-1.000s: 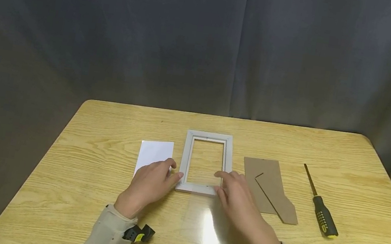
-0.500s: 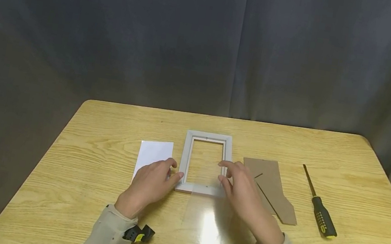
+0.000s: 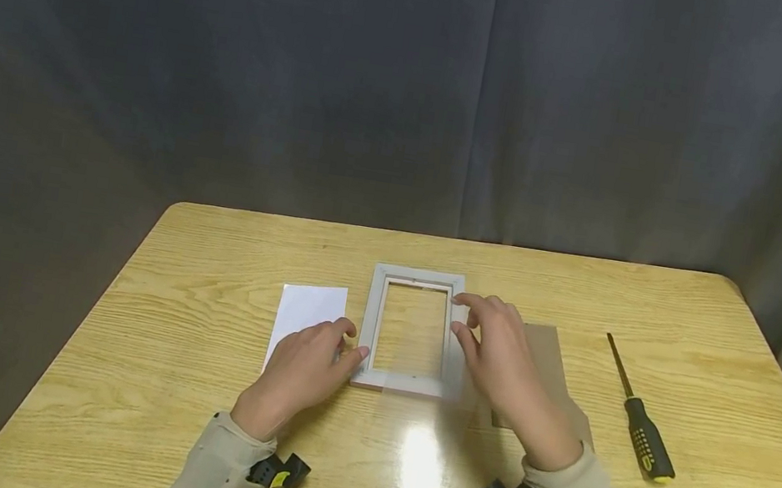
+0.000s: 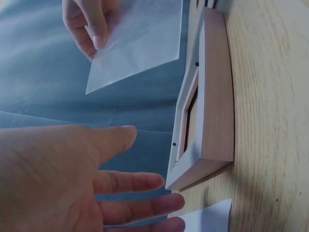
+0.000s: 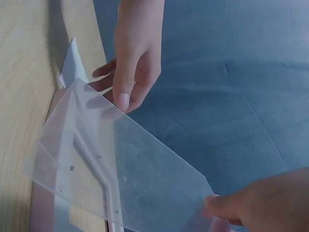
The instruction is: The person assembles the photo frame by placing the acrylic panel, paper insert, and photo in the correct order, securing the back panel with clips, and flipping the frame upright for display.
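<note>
My right hand (image 3: 506,358) pinches a clear pane (image 5: 149,169) by its edge between thumb and fingers. The pane is tilted above the light grey picture frame (image 3: 371,317) and overlaps it in the head view. The frame lies flat at the middle of the table, its rebated side up. Beside its near left corner is my left hand (image 3: 300,369), fingers extended and thumb apart, holding nothing in the left wrist view. White paper (image 3: 309,306) lies left of the frame, partly hidden under that hand.
A brown backing board (image 3: 549,356) lies right of the frame, partly covered by my right hand and forearm. Farther right is a black and yellow screwdriver (image 3: 648,439), its shaft pointing to the far edge. A dark curtain (image 3: 413,95) hangs behind the wooden table (image 3: 136,375).
My right hand has moved away from me and slightly right, carrying the clear pane farther over the frame. It now covers more of the backing board. The left hand stays in place.
</note>
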{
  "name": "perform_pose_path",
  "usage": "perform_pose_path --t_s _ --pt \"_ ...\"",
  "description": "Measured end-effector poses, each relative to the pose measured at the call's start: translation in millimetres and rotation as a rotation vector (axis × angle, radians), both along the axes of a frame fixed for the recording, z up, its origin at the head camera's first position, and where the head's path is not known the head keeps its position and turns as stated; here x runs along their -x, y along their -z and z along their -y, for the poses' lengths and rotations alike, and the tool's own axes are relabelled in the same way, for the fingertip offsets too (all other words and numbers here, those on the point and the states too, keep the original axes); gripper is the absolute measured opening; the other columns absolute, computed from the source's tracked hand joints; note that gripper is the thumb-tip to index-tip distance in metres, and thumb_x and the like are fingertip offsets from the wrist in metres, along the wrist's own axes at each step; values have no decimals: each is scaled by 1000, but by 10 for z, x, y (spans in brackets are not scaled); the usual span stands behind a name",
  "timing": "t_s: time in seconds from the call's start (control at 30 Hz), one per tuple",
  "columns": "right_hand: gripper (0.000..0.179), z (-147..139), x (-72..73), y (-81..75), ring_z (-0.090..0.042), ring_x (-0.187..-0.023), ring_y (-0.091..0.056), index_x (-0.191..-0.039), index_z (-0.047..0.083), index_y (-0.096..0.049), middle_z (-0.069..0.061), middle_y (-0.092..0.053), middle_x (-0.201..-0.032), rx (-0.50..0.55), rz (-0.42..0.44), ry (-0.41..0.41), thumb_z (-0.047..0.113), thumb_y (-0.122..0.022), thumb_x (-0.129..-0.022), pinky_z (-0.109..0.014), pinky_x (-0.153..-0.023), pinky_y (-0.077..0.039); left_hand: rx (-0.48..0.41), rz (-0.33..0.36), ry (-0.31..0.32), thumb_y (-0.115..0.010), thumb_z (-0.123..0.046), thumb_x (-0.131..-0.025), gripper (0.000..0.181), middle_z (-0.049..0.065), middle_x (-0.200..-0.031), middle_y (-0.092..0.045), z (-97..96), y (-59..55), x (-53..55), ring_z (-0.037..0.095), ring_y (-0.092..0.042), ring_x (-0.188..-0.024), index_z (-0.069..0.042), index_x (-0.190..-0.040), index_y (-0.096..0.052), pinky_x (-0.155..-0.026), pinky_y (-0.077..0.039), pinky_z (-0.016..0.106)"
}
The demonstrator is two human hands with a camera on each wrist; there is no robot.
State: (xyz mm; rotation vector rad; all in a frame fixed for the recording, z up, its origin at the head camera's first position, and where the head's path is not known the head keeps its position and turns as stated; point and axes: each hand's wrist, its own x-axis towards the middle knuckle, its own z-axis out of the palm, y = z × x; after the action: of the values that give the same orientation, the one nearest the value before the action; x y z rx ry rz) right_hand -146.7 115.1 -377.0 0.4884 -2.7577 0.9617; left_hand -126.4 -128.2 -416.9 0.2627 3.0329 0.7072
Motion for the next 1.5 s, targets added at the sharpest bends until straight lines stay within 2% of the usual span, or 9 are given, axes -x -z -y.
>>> perform_pose_path --t_s 0.3,0.67,0.77,1.0,1.17,1.3,1.5 --pt "30 -4 163 -22 -26 -78 -48 -123 -3 -67 -12 -61 -85 -34 0 4 5 -68 -94 -35 -72 -36 -9 -7 10 -66 -38 -97 36 7 -93 -73 -14 12 2 15 -59 -70 -8 -116 -69 -62 -47 33" --pt "30 19 307 -85 -27 -79 -50 -125 -2 -66 -14 -62 -88 -59 -5 1 7 -66 -96 -39 -76 -40 -41 -32 8 -66 -37 -98 36 2 -79 -65 -32 28 11 14 -51 -64 -7 -118 -69 -55 -40 29" --pt "30 33 344 -113 -29 -82 -53 -126 -2 -66 -15 -64 -90 -67 -10 -2 8 -65 -97 -42 -80 -42 -43 -35 0 -66 -37 -97 36 4 -81 -67 -35 31 16 14 -52 -65 -8 -119 -69 -57 -42 30" --pt "30 74 444 -136 -30 -85 -55 -126 -1 -65 -17 -65 -94 -91 -15 -13 9 -64 -98 -43 -82 -43 -33 -39 -3 -66 -38 -98 37 10 -103 -74 -51 46 15 18 -62 -77 -8 -120 -69 -64 -48 34" --pt "30 98 527 -106 -31 -86 -56 -126 0 -66 -16 -65 -94 -90 -47 -26 8 -65 -97 -43 -83 -43 -42 -32 -2 -65 -38 -98 38 11 -106 -74 -68 52 21 21 -67 -84 -8 -121 -68 -68 -51 37" --pt "30 120 582 -77 -31 -87 -56 -125 0 -66 -15 -64 -92 -87 -80 -36 8 -67 -96 -43 -82 -44 -60 -17 3 -64 -38 -99 41 11 -115 -74 -86 57 27 28 -70 -98 -7 -125 -67 -78 -55 43" --pt "31 146 630 -59 -31 -93 -57 -127 2 -66 -15 -66 -97 -91 -78 -43 10 -66 -97 -45 -85 -45 -70 -13 11 -64 -37 -99 44 12 -122 -72 -99 69 36 32 -69 -111 -8 -132 -64 -88 -55 49"
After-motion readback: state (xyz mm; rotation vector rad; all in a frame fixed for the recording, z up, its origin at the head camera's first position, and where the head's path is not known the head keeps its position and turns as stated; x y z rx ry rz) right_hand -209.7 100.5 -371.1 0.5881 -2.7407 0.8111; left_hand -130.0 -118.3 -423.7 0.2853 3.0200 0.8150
